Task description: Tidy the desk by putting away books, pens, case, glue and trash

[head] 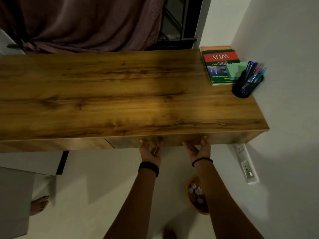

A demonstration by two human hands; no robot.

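Dim light, white wall (284, 31), pale floor (103, 178), dark curtain (86, 23), perhaps barred window (176, 19)

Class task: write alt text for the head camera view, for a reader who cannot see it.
The left hand and right hand touch the front edge of a wooden desk, palms up. Stacked books topped by a green notepad lie at its far right corner, beside a black holder of pens. A bin of crumpled paper stands on the floor.
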